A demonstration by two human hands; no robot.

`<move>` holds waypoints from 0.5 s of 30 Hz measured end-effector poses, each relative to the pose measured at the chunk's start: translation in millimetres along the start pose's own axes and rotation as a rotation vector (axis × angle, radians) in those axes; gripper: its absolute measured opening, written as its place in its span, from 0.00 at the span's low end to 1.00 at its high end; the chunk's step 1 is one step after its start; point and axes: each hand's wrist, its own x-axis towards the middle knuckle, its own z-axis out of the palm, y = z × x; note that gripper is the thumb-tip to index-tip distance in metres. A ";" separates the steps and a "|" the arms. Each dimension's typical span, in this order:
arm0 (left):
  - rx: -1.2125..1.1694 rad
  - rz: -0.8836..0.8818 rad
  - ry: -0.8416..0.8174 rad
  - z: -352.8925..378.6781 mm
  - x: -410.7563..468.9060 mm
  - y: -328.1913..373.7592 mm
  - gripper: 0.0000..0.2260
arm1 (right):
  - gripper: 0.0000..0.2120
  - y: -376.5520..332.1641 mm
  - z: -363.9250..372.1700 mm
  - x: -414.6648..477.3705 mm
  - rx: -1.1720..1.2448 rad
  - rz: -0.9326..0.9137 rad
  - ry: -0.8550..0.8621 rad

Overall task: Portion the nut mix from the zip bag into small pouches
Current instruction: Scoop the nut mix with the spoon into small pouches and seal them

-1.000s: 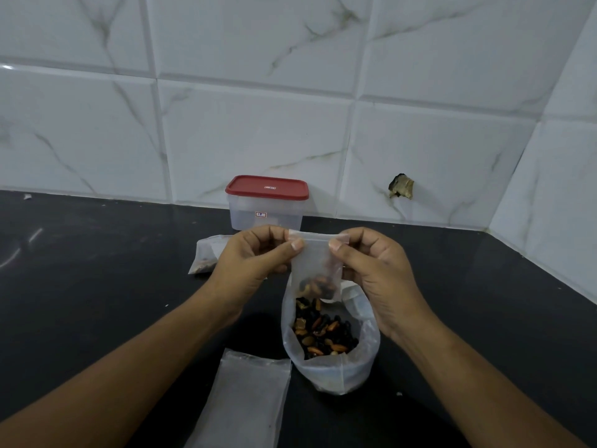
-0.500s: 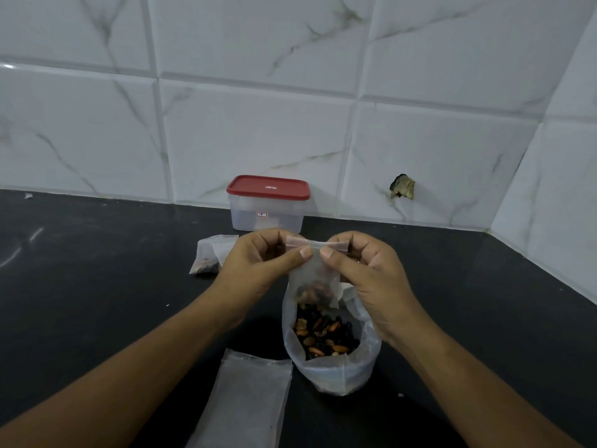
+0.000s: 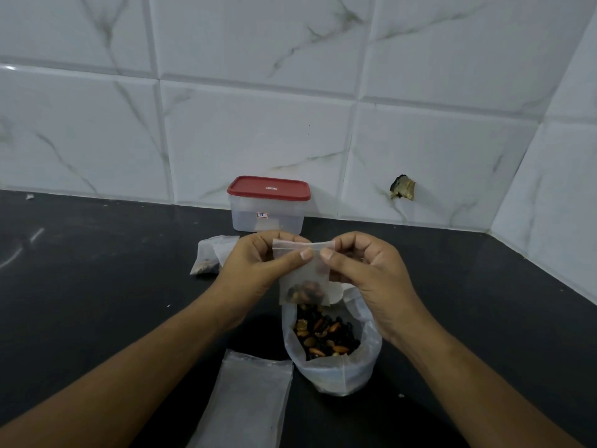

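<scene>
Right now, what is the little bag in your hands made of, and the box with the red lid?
The small frosted see-through pouch looks like thin, soft plastic film: nuts show through its hazy, creased skin. The rectangular clear box with the red lid looks like stiff plastic: cloudy straight walls, a smooth matte lid.

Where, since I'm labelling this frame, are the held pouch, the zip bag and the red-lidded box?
held pouch (image 3: 303, 276), head view, clear front panel.
zip bag (image 3: 332, 376), head view, lower front wall.
red-lidded box (image 3: 268, 187), head view, lid top.
</scene>
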 end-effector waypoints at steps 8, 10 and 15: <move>-0.021 -0.010 0.006 -2.1 1.6 -0.4 0.09 | 0.02 -2.7 0.7 -0.8 -0.006 0.005 -0.019; -0.039 -0.004 0.027 -0.7 2.1 -0.8 0.10 | 0.02 -3.6 -0.6 0.1 -0.002 -0.012 0.006; -0.057 0.001 0.105 -4.5 3.8 1.1 0.03 | 0.06 -4.3 -5.8 2.5 0.045 -0.008 0.044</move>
